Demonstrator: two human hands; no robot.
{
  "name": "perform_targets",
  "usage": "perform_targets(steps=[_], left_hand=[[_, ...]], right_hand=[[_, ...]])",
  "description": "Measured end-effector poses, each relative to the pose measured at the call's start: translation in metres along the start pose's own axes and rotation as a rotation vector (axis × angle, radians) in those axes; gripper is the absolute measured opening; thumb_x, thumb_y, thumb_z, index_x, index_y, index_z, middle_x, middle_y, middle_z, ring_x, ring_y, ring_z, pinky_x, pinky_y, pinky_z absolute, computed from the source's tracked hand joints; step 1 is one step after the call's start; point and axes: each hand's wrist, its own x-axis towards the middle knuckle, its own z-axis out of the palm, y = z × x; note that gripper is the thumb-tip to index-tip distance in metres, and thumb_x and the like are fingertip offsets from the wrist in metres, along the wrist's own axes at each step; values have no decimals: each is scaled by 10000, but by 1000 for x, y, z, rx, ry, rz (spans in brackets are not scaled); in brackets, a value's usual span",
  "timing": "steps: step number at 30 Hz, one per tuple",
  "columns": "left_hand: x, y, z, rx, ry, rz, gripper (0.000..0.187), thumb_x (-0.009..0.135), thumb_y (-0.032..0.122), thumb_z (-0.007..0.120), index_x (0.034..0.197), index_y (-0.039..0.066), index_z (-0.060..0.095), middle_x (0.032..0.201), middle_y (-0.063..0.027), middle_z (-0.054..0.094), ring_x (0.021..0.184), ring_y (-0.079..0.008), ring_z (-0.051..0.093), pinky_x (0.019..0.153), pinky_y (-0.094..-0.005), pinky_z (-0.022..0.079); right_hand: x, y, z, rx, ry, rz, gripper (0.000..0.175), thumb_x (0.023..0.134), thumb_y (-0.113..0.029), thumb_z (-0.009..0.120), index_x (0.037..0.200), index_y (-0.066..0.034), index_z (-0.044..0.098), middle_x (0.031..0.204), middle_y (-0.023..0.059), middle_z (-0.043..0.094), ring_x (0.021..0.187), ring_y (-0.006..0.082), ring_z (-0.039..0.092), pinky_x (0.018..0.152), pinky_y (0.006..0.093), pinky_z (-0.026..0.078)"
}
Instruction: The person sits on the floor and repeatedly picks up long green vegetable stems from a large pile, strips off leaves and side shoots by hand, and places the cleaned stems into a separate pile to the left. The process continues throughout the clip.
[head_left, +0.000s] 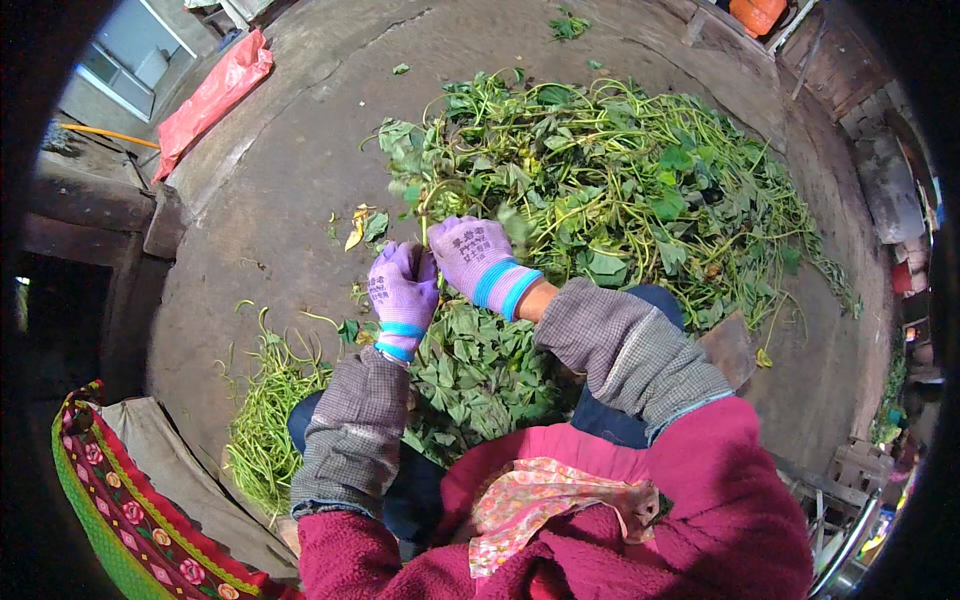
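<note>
My left hand (403, 294) and my right hand (480, 259) wear purple knitted gloves with blue cuffs and meet side by side in the middle. Both are closed around a green leafy vine stem (424, 225) that rises between them; its leaves look blurred. Beyond and to the right of my hands spreads a large heap of leafy vines (622, 180). Picked green leaves (480, 375) lie between my knees. A pile of thin green stalks (274, 427) lies beside my left knee. My fingertips are partly hidden by the gloves' backs.
Loose yellow and green leaves (356, 229) lie on the concrete floor (300, 180). A pink plastic sack (217, 101) is at the upper left. Flowered cloth (131, 510) drapes at the lower left. A flat brown piece (731, 349) lies by my right knee; clutter lines the right edge.
</note>
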Motion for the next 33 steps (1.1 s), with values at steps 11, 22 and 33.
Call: perform_targets(steps=[11, 22, 33], left_hand=[[0, -8, -17, -84, -81, 3, 146, 737, 88, 634, 851, 9, 589, 778, -145, 569, 736, -279, 567, 683, -353, 457], [11, -6, -56, -547, -449, -58, 241, 825, 212, 611, 838, -24, 564, 768, -66, 526, 746, -188, 491, 710, -297, 404], [3, -26, -48, -900, -381, -393, 169, 874, 192, 560, 863, 24, 545, 768, 40, 518, 719, -62, 462, 664, -209, 389]], right_hand=[[9, 19, 8, 647, -75, 8, 247, 797, -259, 484, 813, -42, 603, 757, 149, 627, 767, 280, 628, 665, 386, 486], [-6, 24, 7, 1935, -747, 224, 225, 850, -220, 415, 655, -119, 464, 497, -82, 258, 383, 44, 200, 362, 204, 148], [-9, 30, -33, 1821, -759, 303, 213, 893, -222, 491, 971, -48, 586, 586, -74, 441, 423, 10, 380, 367, 169, 338]])
